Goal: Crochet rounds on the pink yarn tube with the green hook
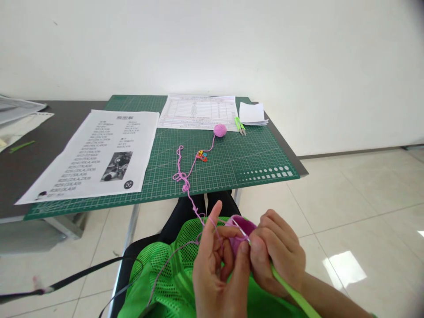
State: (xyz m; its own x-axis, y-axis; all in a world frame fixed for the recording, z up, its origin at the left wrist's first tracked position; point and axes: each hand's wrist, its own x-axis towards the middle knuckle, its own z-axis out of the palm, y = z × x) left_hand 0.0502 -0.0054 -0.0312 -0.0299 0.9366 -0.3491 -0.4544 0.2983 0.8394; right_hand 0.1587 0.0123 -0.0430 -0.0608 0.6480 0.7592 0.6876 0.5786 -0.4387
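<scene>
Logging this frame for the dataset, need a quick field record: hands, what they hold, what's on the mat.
left hand: pinches pink crochet piece, yarn strand over raised forefinger
right hand: grips green-handled crochet hook, tip at the piece
yarn ball: pink, on green cutting mat, strand trailing off near edge to hands
stitch markers: coloured, on mat
snips: green, beside paper stack
printed sheet: mat's left part
lap: green mesh fabric

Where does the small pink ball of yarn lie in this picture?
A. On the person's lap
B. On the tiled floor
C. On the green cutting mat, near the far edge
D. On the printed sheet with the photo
C. The pink yarn ball rests on the green cutting mat, just below the table sheet, with its strand running down to the hands.
</scene>
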